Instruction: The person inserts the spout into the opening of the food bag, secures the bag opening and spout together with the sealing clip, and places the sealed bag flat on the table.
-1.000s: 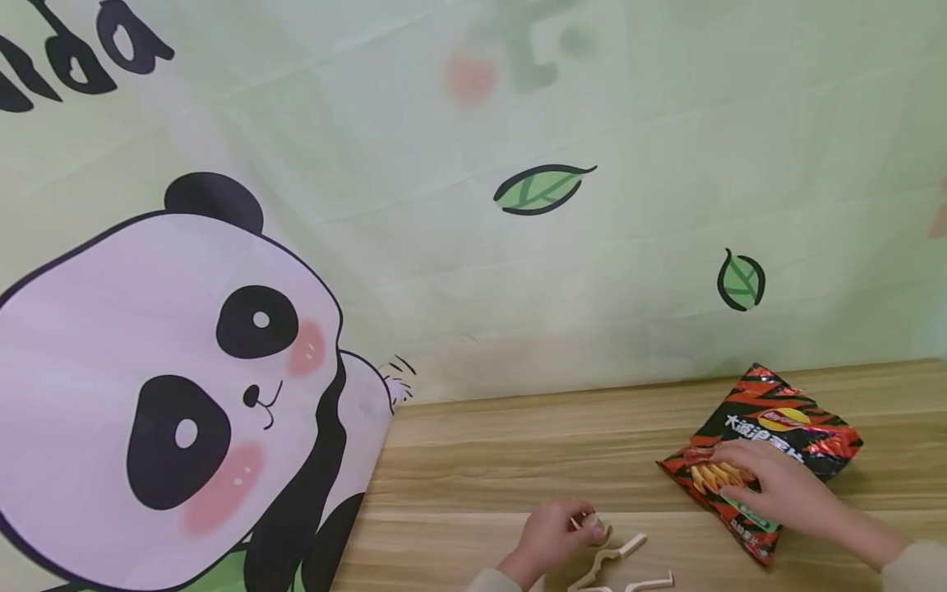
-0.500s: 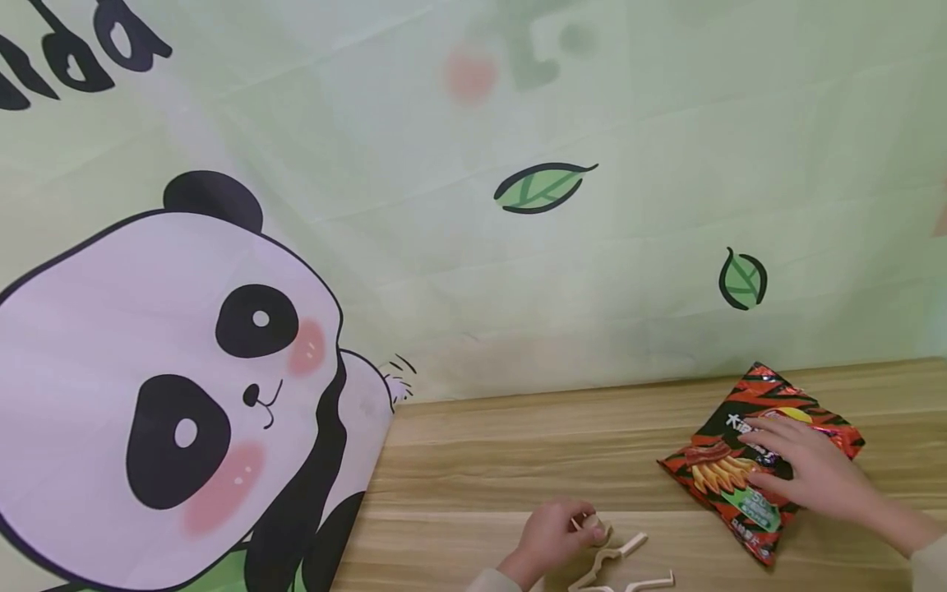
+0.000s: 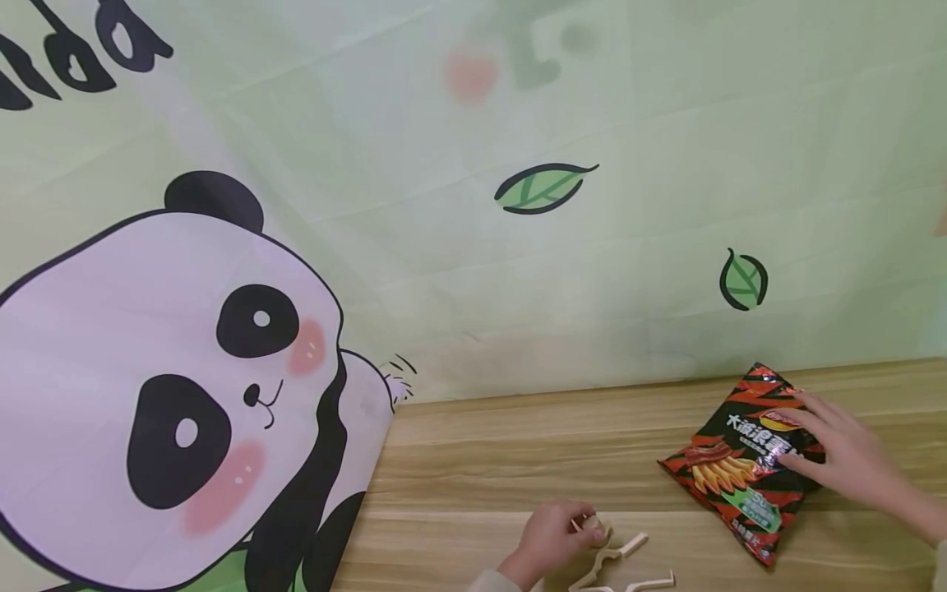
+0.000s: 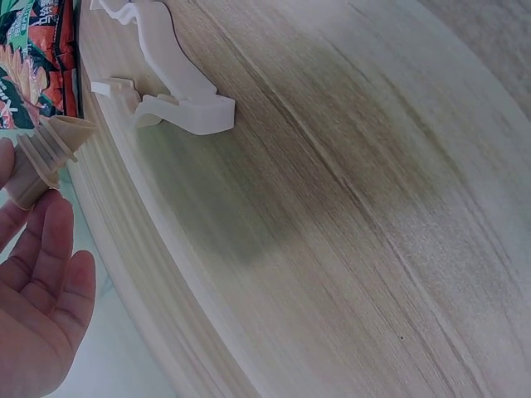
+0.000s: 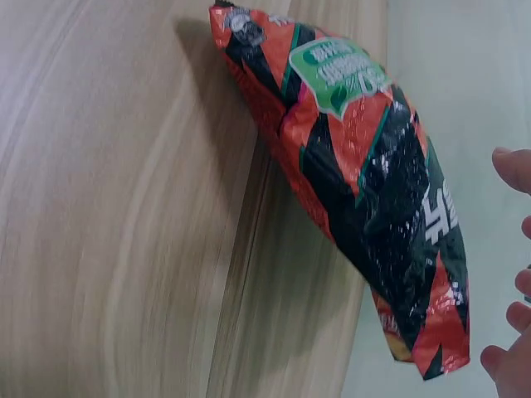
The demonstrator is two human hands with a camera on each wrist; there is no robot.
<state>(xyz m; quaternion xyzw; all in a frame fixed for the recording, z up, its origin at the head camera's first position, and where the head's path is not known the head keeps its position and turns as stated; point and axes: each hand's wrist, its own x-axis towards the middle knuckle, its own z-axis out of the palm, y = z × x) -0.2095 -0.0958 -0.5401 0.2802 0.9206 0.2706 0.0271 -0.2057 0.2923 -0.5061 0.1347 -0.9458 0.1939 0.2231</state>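
A red-and-black bag of potato chips (image 3: 762, 460) lies flat at the right of the wooden table in the head view. My right hand (image 3: 851, 452) is over the bag's upper right part, its fingers extended. In the right wrist view those fingers (image 5: 513, 319) are apart from the bag (image 5: 357, 166). My left hand (image 3: 547, 538) pinches a small beige plastic piece with ribs and a flared end (image 4: 50, 157), left of the bag. White plastic clip-like pieces (image 4: 178, 79) lie beside that hand; the head view cuts off the lower ones.
The wooden table (image 3: 473, 452) meets a pale green cloth backdrop (image 3: 473, 312) along its back edge. A large printed panda (image 3: 185, 395) covers the left of the cloth.
My right hand has slid up and to the right across the chip bag, uncovering its printed front. The left hand and the bag have stayed in place.
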